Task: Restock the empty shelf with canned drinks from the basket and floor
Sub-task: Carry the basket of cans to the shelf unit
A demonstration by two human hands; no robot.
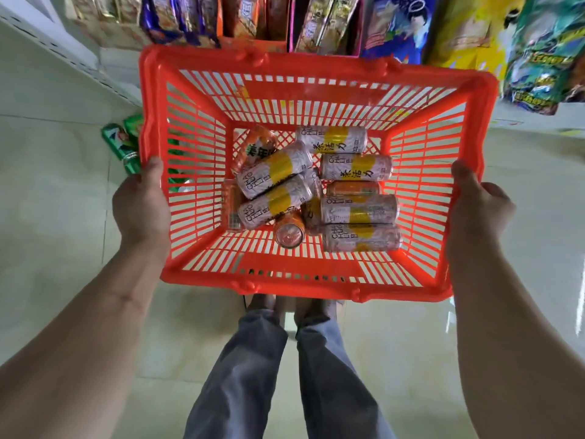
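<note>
An orange plastic basket (316,280) hangs above the floor, held between both hands. My left hand (141,201) grips its left rim, thumb over the edge. My right hand (479,204) grips the right rim the same way. Inside lie several pale cans with yellow bands (275,167) and a few orange cans (289,231), all on their sides. Green cans (122,144) lie on the floor left of the basket, partly hidden behind its wall.
A white shelf edge (63,49) runs along the upper left. Snack packets (538,58) hang across the top. My legs in grey trousers (285,375) stand below the basket on the pale tiled floor (63,232).
</note>
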